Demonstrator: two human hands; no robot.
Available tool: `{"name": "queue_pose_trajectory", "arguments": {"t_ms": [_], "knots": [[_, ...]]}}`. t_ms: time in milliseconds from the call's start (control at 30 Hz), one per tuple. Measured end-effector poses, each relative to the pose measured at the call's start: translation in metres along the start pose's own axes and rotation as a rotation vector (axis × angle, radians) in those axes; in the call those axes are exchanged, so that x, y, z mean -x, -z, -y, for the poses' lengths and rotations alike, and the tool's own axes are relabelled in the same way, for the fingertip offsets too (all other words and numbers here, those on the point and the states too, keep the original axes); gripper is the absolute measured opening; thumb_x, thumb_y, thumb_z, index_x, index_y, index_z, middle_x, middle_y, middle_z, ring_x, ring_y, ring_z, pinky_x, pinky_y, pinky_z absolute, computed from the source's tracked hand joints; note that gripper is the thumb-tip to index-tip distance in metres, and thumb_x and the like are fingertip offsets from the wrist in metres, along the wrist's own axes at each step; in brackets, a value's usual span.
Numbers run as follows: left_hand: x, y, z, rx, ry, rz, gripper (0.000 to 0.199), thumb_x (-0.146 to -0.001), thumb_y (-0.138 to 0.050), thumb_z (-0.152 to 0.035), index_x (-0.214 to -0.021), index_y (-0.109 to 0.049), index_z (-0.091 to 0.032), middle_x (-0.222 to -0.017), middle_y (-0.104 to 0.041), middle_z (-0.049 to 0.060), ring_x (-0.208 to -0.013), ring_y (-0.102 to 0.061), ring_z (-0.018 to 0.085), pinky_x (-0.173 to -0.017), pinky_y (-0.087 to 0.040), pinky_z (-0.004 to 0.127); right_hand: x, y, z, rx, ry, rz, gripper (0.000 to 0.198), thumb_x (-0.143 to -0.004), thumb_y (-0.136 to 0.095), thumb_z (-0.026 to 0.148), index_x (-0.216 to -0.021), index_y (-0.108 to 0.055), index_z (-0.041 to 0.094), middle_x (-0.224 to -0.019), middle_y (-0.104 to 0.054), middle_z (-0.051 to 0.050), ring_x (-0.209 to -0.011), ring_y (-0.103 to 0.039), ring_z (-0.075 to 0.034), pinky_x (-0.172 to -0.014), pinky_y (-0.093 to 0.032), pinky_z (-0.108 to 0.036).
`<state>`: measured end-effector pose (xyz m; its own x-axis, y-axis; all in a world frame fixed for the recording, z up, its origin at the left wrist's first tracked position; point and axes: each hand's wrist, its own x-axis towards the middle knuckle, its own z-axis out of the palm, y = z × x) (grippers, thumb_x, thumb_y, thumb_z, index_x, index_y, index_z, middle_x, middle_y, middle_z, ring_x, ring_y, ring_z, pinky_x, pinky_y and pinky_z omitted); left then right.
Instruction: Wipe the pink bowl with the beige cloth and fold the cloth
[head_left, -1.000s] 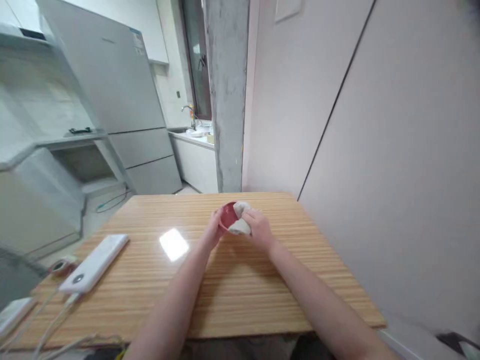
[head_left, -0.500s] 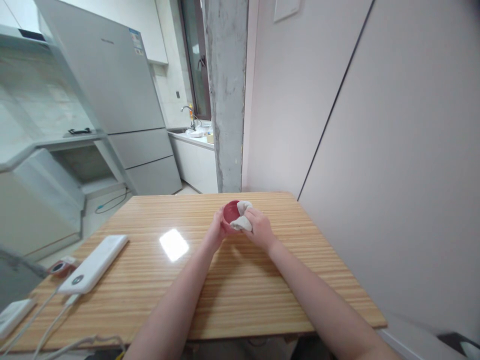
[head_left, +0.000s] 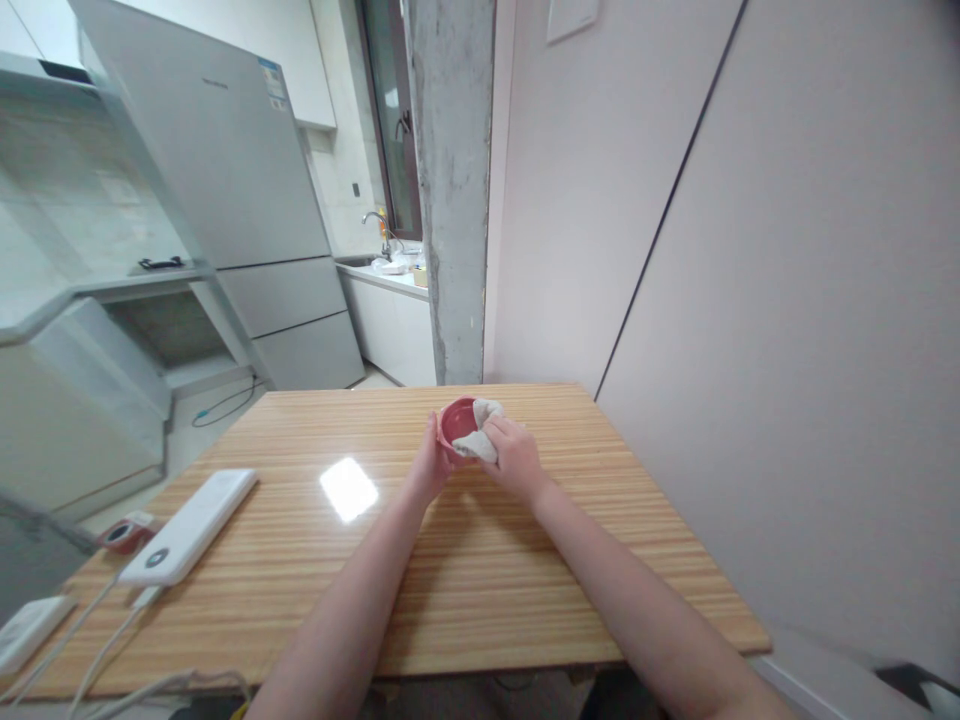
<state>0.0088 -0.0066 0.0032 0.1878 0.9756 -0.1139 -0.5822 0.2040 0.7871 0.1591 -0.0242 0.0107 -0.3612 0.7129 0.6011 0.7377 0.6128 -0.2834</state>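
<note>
A pinkish-red bowl (head_left: pixel 456 420) is tilted so that its inside faces me, above the far part of the wood-grain table (head_left: pixel 495 590). My left hand (head_left: pixel 433 462) grips the bowl by its left side, fingers partly hidden behind it. In my right hand (head_left: pixel 514 455) is a bunched whitish cloth (head_left: pixel 477 443), pressed over the bowl's right rim and into its inside. The fingers of that hand are closed on the cloth, and part of the bowl's right side is hidden beneath it.
On the table's left lie a white power bank (head_left: pixel 191 525) with cables, a small reddish round object (head_left: pixel 126 535) and a white power strip (head_left: pixel 31 632). A pale wall (head_left: pixel 750 350) runs along the right. Beyond stand a fridge (head_left: pixel 217 150) and a concrete pillar (head_left: pixel 455 190).
The bowl, the cloth and both hands have shifted slightly to the left. The bowl's opening is turned a little differently, and the cloth remains against its right inner side.
</note>
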Motion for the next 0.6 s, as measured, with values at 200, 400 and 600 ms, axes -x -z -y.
{"name": "queue_pose_trajectory", "arguments": {"t_ms": [200,400,600], "knots": [[-0.006,0.0,0.003,0.012,-0.024,-0.108,0.038,-0.087,-0.052,-0.044,-0.104,-0.067,-0.013,-0.095,-0.072,0.009,-0.088,-0.066,0.022,-0.077,-0.051,0.031,0.001,-0.003,-0.006,-0.051,0.017,-0.013,0.021,-0.084,-0.057,0.034,-0.098,-0.06,0.018,-0.105,-0.063,-0.01,-0.094,-0.056,-0.023,-0.082,-0.043,-0.034],[-0.007,0.004,0.003,0.048,-0.129,-0.067,0.046,-0.085,-0.053,-0.05,-0.11,-0.064,-0.013,-0.1,-0.071,0.01,-0.087,-0.066,0.019,-0.077,-0.052,0.029,0.0,-0.017,0.015,0.011,-0.101,-0.011,0.021,-0.084,-0.054,0.027,-0.103,-0.059,0.018,-0.109,-0.061,-0.01,-0.092,-0.055,-0.023,-0.079,-0.042,-0.032],[0.001,0.012,-0.002,-0.128,0.227,0.147,0.046,-0.085,-0.054,-0.052,-0.114,-0.063,-0.018,-0.11,-0.068,0.013,-0.085,-0.067,0.022,-0.063,-0.052,0.029,0.0,0.006,-0.021,-0.014,0.04,0.02,0.026,-0.085,-0.055,0.043,-0.081,-0.061,0.018,-0.087,-0.062,-0.008,-0.081,-0.055,-0.021,-0.074,-0.041,-0.032]]}}
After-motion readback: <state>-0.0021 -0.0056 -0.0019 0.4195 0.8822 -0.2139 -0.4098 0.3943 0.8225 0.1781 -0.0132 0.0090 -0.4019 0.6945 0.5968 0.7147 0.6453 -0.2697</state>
